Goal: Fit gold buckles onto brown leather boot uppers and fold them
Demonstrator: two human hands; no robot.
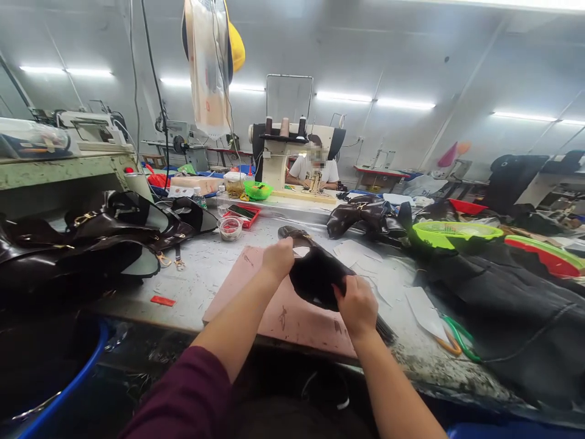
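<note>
Between my two hands is a dark leather boot upper [317,280], held over a pink board [281,320] on the table. My left hand [278,259] is closed on its far left edge, near the pale opening. On the near right side, my right hand [359,303] grips the black shaft, thumb on the inside. The toe part points away from me, with a small gold-coloured fitting on it. White paper sheets [359,251] lie just past the upper on the right.
Glossy dark uppers [114,228] are heaped at left, more [361,216] at back right. Scissors [457,335] lie at right beside black material [507,305]. A red tray [249,222], clear round tub [231,228] and green basket [450,231] stand around. Someone sits behind a sewing machine [274,171].
</note>
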